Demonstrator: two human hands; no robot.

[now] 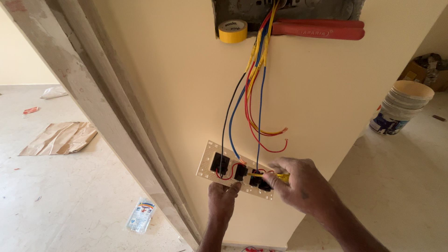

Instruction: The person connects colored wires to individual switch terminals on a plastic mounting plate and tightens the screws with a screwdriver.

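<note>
My right hand [298, 184] hides the switch plate's [205, 163] far end, fingers pinched on what looks like a yellow tool [279, 177]. My left hand [223, 198] grips the cream plate's lower edge against the wall [177, 93], black modules wired.

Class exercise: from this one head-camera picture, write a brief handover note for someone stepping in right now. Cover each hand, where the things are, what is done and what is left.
Left hand: props the switch plate from below, against the cream wall.
Right hand: pinches a yellow-handled tool at the rightmost black module.
Things: wires hang from the open wall box; yellow tape roll and red-handled pliers sit on its ledge.
Done: black, blue and red wires reach the modules.
Left: two bare wire ends hang loose; plate not yet mounted.
</note>
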